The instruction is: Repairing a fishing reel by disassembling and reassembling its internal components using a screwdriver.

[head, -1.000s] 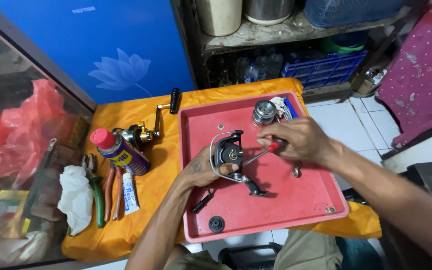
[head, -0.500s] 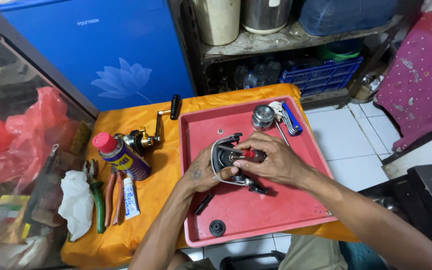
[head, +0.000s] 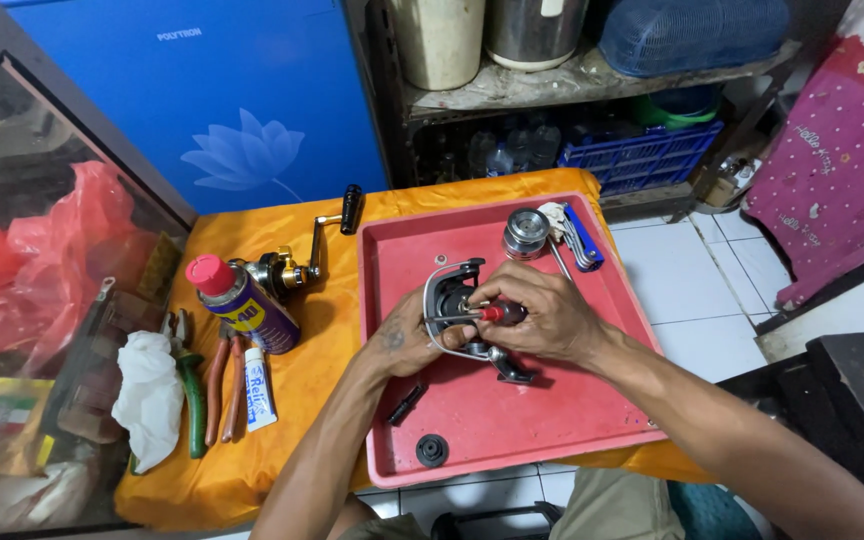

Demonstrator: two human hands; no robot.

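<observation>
Two hands on one black-and-silver metal fishing reel point(head: 457, 315) over the red plastic tray point(head: 532, 420) | left hand point(head: 407, 345) grips reel | right hand point(head: 537, 318), earlier at tray's rim, now clasps red-handled screwdriver point(head: 487, 313) against reel | screw work under way.

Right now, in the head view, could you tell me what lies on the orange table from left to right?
White rag → pliers → glue tube → spray can → red tray, where both hands work on a reel.

reel body point(head: 452, 300): lower half behind both hands | screwdriver tip: hidden by reel | right forearm point(head: 752, 450): cut off at frame edge
</observation>
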